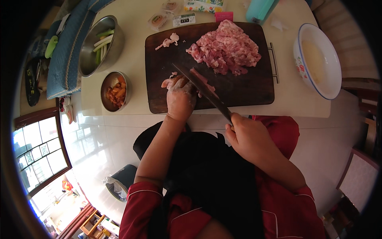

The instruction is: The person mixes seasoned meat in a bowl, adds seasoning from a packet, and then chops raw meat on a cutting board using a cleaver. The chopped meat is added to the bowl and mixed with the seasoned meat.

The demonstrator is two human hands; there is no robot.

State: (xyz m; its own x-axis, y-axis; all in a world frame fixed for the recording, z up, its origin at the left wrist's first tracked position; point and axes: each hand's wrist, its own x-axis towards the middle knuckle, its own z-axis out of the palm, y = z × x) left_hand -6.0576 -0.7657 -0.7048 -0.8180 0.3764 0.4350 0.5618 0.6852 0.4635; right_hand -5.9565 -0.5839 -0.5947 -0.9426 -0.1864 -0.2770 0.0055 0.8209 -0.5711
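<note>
My right hand (pixel 249 137) grips a kitchen knife (pixel 206 89), its blade slanting up and left across a dark wooden cutting board (pixel 235 92). The blade lies close against the fingers of my left hand (pixel 181 97). That hand is curled over a piece of raw meat (pixel 167 83), most of it hidden under the fingers. On the right side of the blade lies a strip of raw meat (pixel 203 80). Farther back on the board sits a big heap of chopped raw meat (pixel 225 49). A small pale scrap of fat (pixel 171 40) rests at the back left.
Left of the board stand a steel bowl with cut scallions (pixel 118 47) and a smaller bowl of orange-red pieces (pixel 126 95). An enamel basin (pixel 332 59) is at the right. Small packages (pixel 158 20) and a turquoise container (pixel 259 12) line the back. A lined bin (pixel 126 177) stands on the floor.
</note>
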